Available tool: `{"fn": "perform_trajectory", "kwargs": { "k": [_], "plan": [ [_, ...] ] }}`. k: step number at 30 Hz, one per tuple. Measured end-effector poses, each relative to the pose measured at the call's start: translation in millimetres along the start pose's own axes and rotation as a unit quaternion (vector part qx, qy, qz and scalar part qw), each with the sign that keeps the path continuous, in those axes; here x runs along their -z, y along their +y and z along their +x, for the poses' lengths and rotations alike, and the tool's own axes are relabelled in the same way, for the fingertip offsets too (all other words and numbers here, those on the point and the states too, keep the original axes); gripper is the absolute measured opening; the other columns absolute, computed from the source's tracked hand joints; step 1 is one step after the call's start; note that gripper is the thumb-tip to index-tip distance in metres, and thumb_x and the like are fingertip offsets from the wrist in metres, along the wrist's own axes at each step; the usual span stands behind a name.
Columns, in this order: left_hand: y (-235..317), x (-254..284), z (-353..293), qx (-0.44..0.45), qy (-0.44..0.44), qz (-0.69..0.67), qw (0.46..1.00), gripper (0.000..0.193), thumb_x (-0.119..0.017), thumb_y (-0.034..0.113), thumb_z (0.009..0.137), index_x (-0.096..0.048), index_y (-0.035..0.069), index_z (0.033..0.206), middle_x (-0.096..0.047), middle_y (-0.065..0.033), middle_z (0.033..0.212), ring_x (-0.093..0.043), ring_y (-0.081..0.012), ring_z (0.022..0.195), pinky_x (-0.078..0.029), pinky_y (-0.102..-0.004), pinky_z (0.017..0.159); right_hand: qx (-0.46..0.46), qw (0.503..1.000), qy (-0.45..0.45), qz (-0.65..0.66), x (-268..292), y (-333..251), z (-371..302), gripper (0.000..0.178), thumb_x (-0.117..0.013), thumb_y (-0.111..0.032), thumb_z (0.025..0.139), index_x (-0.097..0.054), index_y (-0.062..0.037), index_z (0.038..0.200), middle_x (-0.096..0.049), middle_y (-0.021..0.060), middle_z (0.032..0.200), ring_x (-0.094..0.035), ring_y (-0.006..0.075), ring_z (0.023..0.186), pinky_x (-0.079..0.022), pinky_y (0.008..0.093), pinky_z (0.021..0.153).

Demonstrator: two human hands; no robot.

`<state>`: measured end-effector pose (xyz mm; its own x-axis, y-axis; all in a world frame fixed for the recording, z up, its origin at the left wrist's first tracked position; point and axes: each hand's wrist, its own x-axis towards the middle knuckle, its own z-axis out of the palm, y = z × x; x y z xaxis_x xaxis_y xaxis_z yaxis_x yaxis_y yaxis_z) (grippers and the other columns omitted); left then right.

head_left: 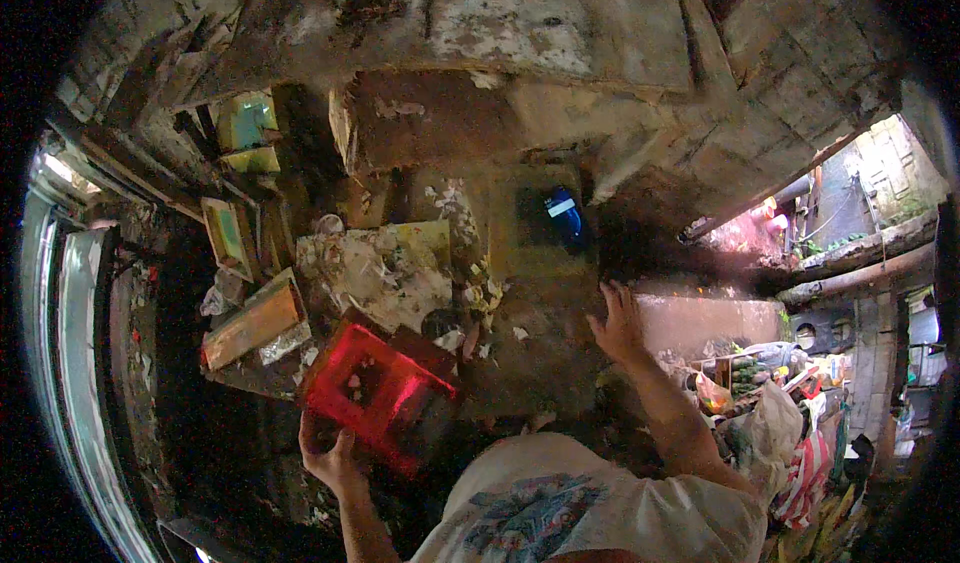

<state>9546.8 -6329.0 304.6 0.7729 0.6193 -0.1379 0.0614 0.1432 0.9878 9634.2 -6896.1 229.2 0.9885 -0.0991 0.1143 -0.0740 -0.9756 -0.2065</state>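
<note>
A red, box-shaped plastic thing with a square opening in one face is tilted at the lower left of centre. My left hand grips its lower left edge, thumb up and fingers partly hidden behind it. To the right, my right hand is stretched out with its fingers apart and holds nothing. It is beside the right edge of a dirty brown panel; whether it touches the panel I cannot tell. On the panel's dark upper part lies a small blue object with a white patch.
A stained, pale board with scattered debris lies beyond the red thing. Left of it are an open wooden box and a greenish framed panel. Plastic bags and clutter fill the right. A worn brown box stands at the back.
</note>
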Motion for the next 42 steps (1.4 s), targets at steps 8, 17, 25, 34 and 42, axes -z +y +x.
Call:
{"fn": "perform_trajectory", "kwargs": {
  "k": [8,17,25,34,42],
  "plan": [
    [-23,-58,-44,-0.041,-0.105,0.067,0.991,0.08,-0.087,-0.008,0.08,-0.061,-0.004,0.155,-0.069,-0.014,0.146,-0.071,-0.0238,0.123,-0.061,-0.0395,0.103,-0.011,0.985,-0.165,0.055,-4,62,-152,0.062,-0.077,-0.032,0.101,-0.059,-0.0125,0.157,-0.053,0.0242,0.16,-0.049,0.0508,0.148,-0.045,0.0624,0.122],
    [-6,-162,-190,-0.009,-0.172,0.063,0.983,0.078,-0.081,-0.015,0.081,-0.062,-0.001,0.156,-0.075,-0.01,0.128,-0.075,-0.0168,0.094,-0.064,-0.0316,0.073,-0.03,0.975,-0.181,0.127,2,202,-248,0.056,-0.078,-0.027,0.098,-0.064,-0.0111,0.149,-0.068,0.0228,0.143,-0.063,0.0486,0.134,-0.053,0.059,0.112],
    [-41,-248,-304,-0.033,-0.202,0.094,0.974,0.077,-0.08,-0.013,0.082,-0.062,0.001,0.155,-0.075,-0.0126,0.127,-0.073,-0.0191,0.077,-0.057,-0.0317,0.056,-0.125,0.953,-0.188,0.201,106,312,-283,0.043,-0.079,-0.017,0.095,-0.071,-0.0125,0.137,-0.074,0.0232,0.126,-0.071,0.0476,0.116,-0.059,0.0563,0.098],
    [-47,-415,-365,-0.019,-0.385,0.119,0.915,0.089,-0.079,-0.01,0.078,-0.052,-0.006,0.162,-0.063,-0.018,0.154,-0.063,-0.0305,0.137,-0.055,-0.0453,0.113,-0.208,0.959,-0.051,0.185,136,383,-387,0.05,-0.08,-0.008,0.088,-0.071,-0.013,0.137,-0.074,0.0202,0.118,-0.071,0.0458,0.108,-0.06,0.0548,0.093],
    [-99,-517,-389,0.001,-0.426,0.109,0.898,0.09,-0.082,-0.009,0.076,-0.052,-0.01,0.161,-0.062,-0.0217,0.157,-0.061,-0.0331,0.141,-0.051,-0.0462,0.12,-0.213,0.947,-0.123,0.207,153,398,-408,0.062,-0.073,0.005,0.078,-0.072,-0.0147,0.137,-0.075,0.0171,0.123,-0.072,0.0436,0.116,-0.061,0.0537,0.097]
  ]
}}
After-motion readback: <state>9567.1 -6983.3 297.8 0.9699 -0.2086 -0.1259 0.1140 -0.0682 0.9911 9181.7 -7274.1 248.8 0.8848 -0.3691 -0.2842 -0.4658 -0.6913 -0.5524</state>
